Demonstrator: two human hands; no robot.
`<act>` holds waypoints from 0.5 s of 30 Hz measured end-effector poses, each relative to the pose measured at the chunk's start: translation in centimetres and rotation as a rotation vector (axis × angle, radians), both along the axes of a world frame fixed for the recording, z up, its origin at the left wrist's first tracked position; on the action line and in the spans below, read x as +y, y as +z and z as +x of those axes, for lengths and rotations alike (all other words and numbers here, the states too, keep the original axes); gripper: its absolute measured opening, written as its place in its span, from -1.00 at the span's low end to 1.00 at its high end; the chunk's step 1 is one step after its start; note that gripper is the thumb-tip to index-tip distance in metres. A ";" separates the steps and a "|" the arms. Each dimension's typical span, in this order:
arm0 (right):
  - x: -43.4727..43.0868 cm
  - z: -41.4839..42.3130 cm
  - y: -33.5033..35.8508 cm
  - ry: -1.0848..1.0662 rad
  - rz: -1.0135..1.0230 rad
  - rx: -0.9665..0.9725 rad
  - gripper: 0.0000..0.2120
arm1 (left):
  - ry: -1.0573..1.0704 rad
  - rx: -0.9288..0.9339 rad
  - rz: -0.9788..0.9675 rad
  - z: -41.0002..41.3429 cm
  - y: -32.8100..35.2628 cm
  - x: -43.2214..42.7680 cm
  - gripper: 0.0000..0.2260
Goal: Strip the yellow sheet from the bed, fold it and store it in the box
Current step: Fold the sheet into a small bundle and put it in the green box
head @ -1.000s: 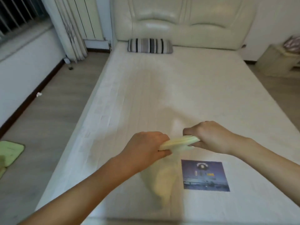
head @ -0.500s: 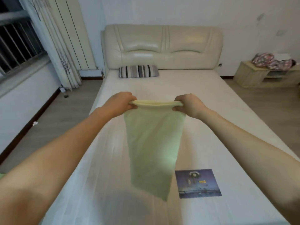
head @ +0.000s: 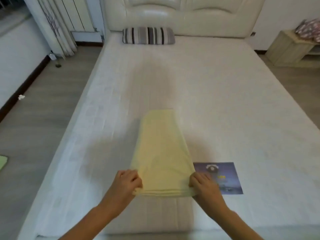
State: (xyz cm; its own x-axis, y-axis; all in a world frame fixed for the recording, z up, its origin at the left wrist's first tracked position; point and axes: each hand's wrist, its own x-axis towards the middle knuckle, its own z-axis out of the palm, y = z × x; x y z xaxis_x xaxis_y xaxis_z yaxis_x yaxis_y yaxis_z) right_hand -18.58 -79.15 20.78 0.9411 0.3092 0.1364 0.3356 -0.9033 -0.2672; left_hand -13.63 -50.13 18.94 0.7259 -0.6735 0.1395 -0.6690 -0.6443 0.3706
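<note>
Two corners of yellow sheet (head: 161,149) in left grip (head: 127,183), right grip (head: 204,185).

Mattress label (head: 225,177) txt prob. illegible

Folded sheet (head: 161,149) on mattress (head: 225,101); card (head: 223,177) right of it; pillow (head: 148,35) behind, at headboard (head: 183,13).

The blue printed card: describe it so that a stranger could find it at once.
Start at the white bed. At its near end, right of the folded yellow sheet, lies the card. It alone is dark blue and printed.
</note>
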 end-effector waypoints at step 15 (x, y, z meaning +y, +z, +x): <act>1.6 -12.5 -27.0 0.203 -0.089 0.433 -0.59 | -0.217 0.284 0.181 -11.8 -25.3 1.2 -0.89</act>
State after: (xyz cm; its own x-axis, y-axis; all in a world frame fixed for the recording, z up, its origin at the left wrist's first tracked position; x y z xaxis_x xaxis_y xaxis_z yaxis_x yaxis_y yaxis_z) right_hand -31.05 -77.58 -6.21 0.8248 0.4854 -0.2900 0.3825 -0.8567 -0.3459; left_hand -25.43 -48.96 -6.32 0.5567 -0.8107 -0.1811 -0.6843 -0.5711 0.4534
